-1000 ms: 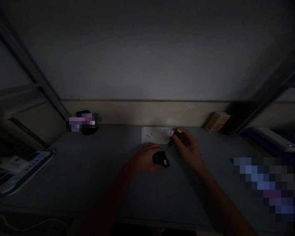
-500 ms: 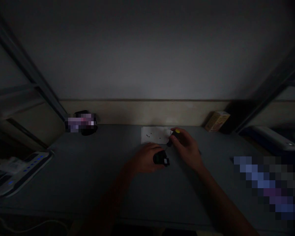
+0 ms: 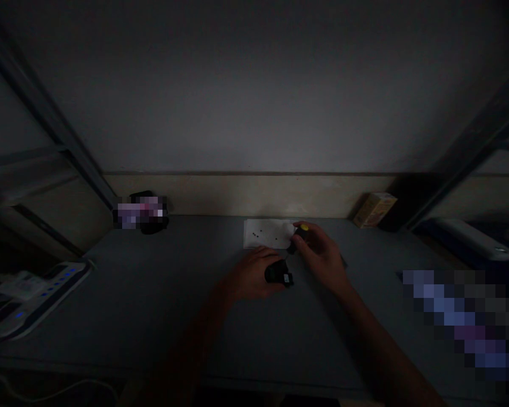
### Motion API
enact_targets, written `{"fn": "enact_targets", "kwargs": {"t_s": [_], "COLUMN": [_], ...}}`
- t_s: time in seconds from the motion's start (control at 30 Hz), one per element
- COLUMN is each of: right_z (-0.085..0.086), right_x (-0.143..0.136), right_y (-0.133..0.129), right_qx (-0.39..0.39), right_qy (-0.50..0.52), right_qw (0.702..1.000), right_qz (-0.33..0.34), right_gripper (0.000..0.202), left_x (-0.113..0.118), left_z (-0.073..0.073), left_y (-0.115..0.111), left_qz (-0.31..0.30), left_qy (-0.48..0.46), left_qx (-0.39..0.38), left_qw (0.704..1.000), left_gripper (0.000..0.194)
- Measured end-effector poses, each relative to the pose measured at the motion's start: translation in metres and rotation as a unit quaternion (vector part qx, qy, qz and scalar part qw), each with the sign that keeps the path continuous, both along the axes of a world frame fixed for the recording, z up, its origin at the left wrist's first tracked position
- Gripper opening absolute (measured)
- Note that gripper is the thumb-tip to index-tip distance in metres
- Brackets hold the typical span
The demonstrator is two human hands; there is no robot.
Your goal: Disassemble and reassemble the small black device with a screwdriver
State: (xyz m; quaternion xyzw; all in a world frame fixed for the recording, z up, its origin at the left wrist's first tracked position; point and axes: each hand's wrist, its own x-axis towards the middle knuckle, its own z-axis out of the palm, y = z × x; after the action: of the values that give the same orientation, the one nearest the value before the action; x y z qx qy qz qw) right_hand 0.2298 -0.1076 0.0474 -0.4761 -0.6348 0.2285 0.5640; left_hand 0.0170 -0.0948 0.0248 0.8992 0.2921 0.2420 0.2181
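Note:
My left hand (image 3: 254,275) is wrapped round a small black device (image 3: 277,272) with a little white label, just above the grey table. My right hand (image 3: 320,252) grips a screwdriver (image 3: 297,237) with a black handle and a yellow end. The screwdriver slants down to the left, its thin shaft reaching the upper edge of the device; the exact contact of the tip is too dark to tell. Behind the hands lies a white sheet (image 3: 265,238) bearing several tiny dark pieces that look like screws.
On the left of the table (image 3: 152,316) is a white power strip (image 3: 46,297) with blue lights and a plug. A yellowish box (image 3: 374,210) stands at the back right. Blurred-out items lie at the back left and right.
The screwdriver's handle and the fingers of my right hand have shifted very slightly to the left. My left hand and the device have hardly moved.

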Motion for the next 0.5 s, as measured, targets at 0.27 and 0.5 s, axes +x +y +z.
{"fn": "enact_targets", "kwargs": {"t_s": [0.27, 0.5], "right_z": [0.001, 0.012], "right_x": [-0.001, 0.0], "right_y": [-0.001, -0.006], "right_qx": [-0.025, -0.061], "right_qy": [0.004, 0.029], "right_qw": [0.999, 0.99], "right_qz": [0.03, 0.122], "right_gripper": [0.033, 0.032], "left_x": [0.002, 0.003], "left_z": [0.003, 0.001], "left_y": [-0.002, -0.003], "left_qz": [0.005, 0.022], "left_qy": [0.014, 0.028], "left_qx": [0.005, 0.014], "left_qw": [1.0, 0.999], "left_gripper": [0.049, 0.049]}}
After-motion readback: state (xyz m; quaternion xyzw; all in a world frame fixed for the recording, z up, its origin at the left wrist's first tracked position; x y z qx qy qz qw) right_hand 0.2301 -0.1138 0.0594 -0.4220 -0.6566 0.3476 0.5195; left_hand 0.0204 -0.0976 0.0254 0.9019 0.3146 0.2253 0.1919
